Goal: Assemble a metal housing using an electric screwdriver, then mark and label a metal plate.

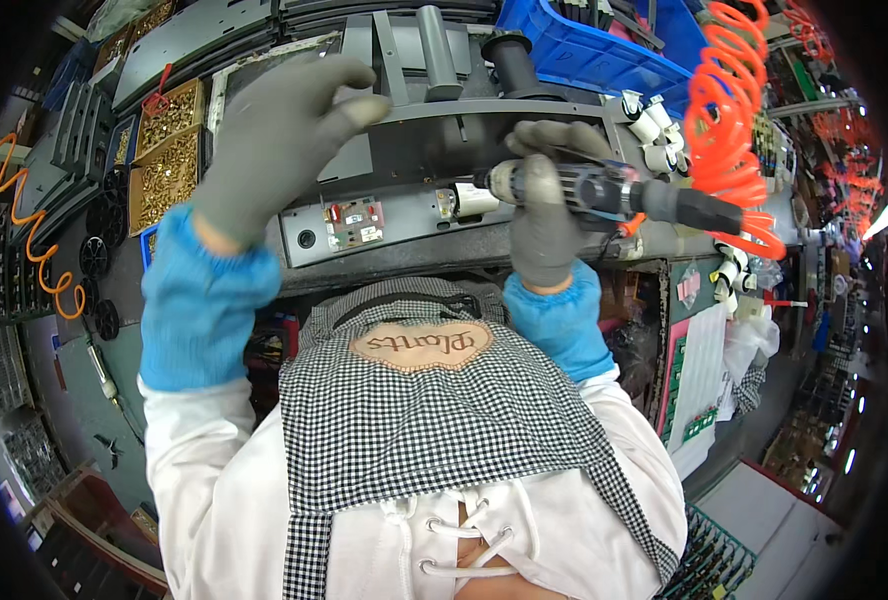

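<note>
My left hand [279, 140], in a grey glove, is raised over the left end of a long grey metal housing [419, 215]. Its thumb and forefinger are apart, and I see nothing between them. My right hand [547, 215], gloved too, is wrapped round a dark power screwdriver [609, 192] that lies sideways, its tip pointing left. Below the left hand's fingers a small circuit board [357, 222] sits in the housing. Beside the screwdriver's tip is a white cylindrical part [475, 200] in a metal bracket. Behind these rises the housing's dark inner wall [424, 150].
Small brass-coloured screws fill trays [169, 185] at the left. A blue crate [604, 50] stands at the back right, near several white cylindrical parts [649, 125]. An orange-red coiled hose [729, 120] hangs at the right. A grey tube [438, 55] and a black spool [514, 65] stand behind the housing.
</note>
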The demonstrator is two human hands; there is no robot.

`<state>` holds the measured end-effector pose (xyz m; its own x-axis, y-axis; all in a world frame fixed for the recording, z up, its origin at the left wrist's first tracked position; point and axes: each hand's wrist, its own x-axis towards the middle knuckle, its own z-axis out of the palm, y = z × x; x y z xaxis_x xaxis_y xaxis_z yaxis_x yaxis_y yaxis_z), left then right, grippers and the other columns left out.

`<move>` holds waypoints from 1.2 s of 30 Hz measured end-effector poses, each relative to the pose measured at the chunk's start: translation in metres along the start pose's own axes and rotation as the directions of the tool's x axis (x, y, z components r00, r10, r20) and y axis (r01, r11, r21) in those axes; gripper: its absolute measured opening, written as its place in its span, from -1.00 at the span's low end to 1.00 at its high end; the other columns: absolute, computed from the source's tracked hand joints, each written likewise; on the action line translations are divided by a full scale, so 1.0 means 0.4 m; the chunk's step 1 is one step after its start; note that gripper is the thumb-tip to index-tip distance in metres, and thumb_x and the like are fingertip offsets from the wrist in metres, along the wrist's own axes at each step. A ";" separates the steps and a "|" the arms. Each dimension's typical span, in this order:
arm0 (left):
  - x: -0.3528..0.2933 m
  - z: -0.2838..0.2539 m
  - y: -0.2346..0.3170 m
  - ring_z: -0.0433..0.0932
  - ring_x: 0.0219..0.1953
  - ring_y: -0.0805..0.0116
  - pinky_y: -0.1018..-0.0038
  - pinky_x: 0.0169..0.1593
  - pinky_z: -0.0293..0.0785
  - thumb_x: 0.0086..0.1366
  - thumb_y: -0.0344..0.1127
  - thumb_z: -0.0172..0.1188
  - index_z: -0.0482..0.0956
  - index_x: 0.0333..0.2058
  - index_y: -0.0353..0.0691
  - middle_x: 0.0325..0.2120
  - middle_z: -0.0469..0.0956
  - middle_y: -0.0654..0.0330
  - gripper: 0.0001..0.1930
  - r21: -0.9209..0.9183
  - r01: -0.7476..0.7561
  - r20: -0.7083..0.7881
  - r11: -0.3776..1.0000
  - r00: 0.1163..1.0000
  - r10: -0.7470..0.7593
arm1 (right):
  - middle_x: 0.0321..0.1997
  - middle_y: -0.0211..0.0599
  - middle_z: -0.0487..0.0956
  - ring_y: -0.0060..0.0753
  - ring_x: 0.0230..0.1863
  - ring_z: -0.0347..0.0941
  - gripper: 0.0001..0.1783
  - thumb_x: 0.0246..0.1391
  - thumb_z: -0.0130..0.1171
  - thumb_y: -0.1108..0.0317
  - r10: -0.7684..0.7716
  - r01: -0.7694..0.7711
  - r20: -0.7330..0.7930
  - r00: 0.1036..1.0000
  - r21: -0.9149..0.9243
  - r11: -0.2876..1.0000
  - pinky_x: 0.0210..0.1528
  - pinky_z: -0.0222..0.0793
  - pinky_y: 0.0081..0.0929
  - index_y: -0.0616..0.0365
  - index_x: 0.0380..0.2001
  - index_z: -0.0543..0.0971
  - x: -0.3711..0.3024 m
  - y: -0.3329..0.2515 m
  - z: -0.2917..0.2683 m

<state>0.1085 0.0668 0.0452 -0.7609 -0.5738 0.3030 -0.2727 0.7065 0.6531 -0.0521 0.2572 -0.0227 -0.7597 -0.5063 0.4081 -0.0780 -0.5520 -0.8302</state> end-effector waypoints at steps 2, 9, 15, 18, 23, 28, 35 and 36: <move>0.043 0.034 -0.053 0.63 -0.21 0.15 0.28 -0.11 0.53 0.19 0.17 0.33 0.64 -0.07 -0.19 -0.31 0.61 0.10 -0.45 0.411 -0.168 0.178 0.896 0.979 0.102 | 0.01 -0.07 0.58 -0.37 -0.12 0.56 -0.44 0.09 0.20 0.62 -0.024 0.024 0.006 1.000 -0.021 0.999 -0.14 0.58 -0.40 0.18 0.18 0.36 -0.014 0.049 0.001; 0.077 0.067 -0.073 0.61 -0.21 0.00 0.15 -0.13 0.51 0.28 0.06 0.27 0.65 -0.18 -0.14 -0.31 0.59 0.08 -0.61 0.463 -0.208 0.492 0.862 0.869 -0.055 | 0.03 -0.13 0.57 -0.19 0.06 0.56 -0.48 0.12 0.19 0.53 -0.037 0.035 -0.011 0.999 -0.157 0.987 0.17 0.53 -0.15 0.17 0.17 0.37 -0.041 0.108 0.008; 0.080 0.058 -0.070 0.59 -0.22 -0.03 0.13 -0.13 0.48 0.31 -0.07 0.25 0.65 -0.25 -0.19 -0.34 0.57 0.05 -0.72 0.397 -0.237 0.527 0.887 0.850 -0.008 | -0.02 -0.22 0.59 -0.44 -0.04 0.55 -0.49 0.07 0.31 0.54 -0.037 0.026 -0.065 0.997 -0.165 0.986 0.06 0.52 -0.41 0.22 0.11 0.44 -0.058 0.129 0.017; 0.073 0.055 -0.073 0.58 -0.21 -0.02 0.13 -0.11 0.47 0.31 -0.06 0.24 0.65 -0.27 -0.20 -0.35 0.56 0.05 -0.70 0.370 -0.258 0.545 0.893 0.838 0.016 | -0.06 -0.26 0.60 -0.48 -0.06 0.55 -0.49 0.05 0.33 0.57 0.025 -0.044 -0.144 0.989 -0.130 0.990 0.05 0.51 -0.44 0.20 0.10 0.46 -0.064 0.135 0.037; 0.079 0.054 -0.062 0.58 -0.18 -0.04 0.11 -0.09 0.48 0.30 -0.06 0.25 0.65 -0.24 -0.19 -0.33 0.57 0.05 -0.70 0.362 -0.205 0.547 0.909 0.837 -0.029 | -0.05 -0.33 0.57 -0.57 -0.08 0.51 -0.45 0.04 0.36 0.59 0.069 -0.085 -0.090 0.993 -0.179 0.980 0.03 0.48 -0.50 0.17 0.12 0.44 -0.051 0.132 0.061; 0.080 0.072 -0.108 0.57 -0.15 -0.10 0.06 -0.05 0.48 0.22 -0.10 0.29 0.65 -0.09 -0.13 -0.26 0.60 -0.02 -0.66 0.290 -0.332 0.430 0.898 0.883 0.188 | -0.01 -0.30 0.55 -0.42 -0.03 0.55 -0.30 -0.01 0.49 0.48 -0.334 0.274 -0.067 0.940 -0.433 0.859 0.01 0.56 -0.36 0.16 0.18 0.38 -0.033 0.173 0.040; 0.067 0.084 -0.110 0.58 -0.18 -0.11 0.07 -0.11 0.48 0.11 -0.16 0.38 0.67 -0.18 -0.20 -0.31 0.60 -0.02 -0.67 0.274 -0.339 0.418 0.900 0.885 0.206 | 0.04 -0.15 0.54 -0.16 0.02 0.54 -0.33 -0.12 0.48 0.45 -0.495 0.491 0.108 0.862 -0.419 0.763 0.06 0.45 -0.25 0.17 0.12 0.48 0.013 0.171 0.094; 0.062 0.074 -0.104 0.58 -0.20 -0.13 0.06 -0.13 0.47 0.09 -0.17 0.40 0.67 -0.22 -0.21 -0.33 0.59 -0.03 -0.68 0.311 -0.333 0.423 0.890 0.887 0.184 | 0.02 -0.12 0.56 -0.09 0.01 0.55 -0.34 -0.14 0.49 0.42 -0.514 0.517 0.152 0.844 -0.483 0.707 0.06 0.45 -0.23 0.18 0.10 0.50 0.022 0.149 0.094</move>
<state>0.0835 0.0356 0.0048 -0.9743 -0.2040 0.0955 -0.1726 0.9487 0.2648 -0.0393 0.1950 -0.0545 -0.5030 -0.2448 0.8289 -0.7598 -0.3319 -0.5591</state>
